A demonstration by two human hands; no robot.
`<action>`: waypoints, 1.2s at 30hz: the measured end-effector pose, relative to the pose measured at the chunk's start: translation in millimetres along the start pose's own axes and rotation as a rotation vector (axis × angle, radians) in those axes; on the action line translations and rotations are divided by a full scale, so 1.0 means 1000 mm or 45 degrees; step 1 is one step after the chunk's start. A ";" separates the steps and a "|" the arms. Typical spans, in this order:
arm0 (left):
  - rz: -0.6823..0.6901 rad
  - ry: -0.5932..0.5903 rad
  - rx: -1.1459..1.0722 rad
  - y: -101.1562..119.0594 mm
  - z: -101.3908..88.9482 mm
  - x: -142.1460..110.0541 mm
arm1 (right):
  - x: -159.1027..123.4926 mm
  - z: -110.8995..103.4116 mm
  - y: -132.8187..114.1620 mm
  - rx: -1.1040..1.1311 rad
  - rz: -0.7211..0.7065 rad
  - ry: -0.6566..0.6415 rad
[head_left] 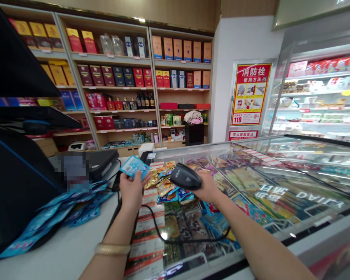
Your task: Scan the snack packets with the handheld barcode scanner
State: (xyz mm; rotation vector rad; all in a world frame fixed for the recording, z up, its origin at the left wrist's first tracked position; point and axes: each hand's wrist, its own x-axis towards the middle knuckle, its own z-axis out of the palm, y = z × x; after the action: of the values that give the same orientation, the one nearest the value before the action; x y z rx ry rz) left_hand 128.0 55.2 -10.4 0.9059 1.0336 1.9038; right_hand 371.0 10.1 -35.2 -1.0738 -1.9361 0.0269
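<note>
Pinched in my left hand is a small blue snack packet, raised above the edge where the counter meets the freezer. My right hand is wrapped round the handle of a black barcode scanner, its head turned toward the packet. Below the scanner, a pile of gold and blue snack packets lies on the glass top. The scanner's black cable loops over the glass toward the counter. More blue packets are spread on the white counter at left.
A dark monitor and till stand close on the left. The glass-topped freezer stretches right, with packaged goods inside. Shelves of boxed bottles line the back wall. A lit display fridge stands at right.
</note>
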 end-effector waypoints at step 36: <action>0.142 -0.412 1.203 -0.017 -0.031 0.036 | 0.001 -0.008 0.015 0.015 0.067 0.109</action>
State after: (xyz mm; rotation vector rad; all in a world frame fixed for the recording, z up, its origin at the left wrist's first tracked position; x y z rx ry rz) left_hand 91.2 82.3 -30.8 1.7452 1.7204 1.2216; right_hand 386.2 17.3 -35.3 -1.1007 -1.8291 0.0210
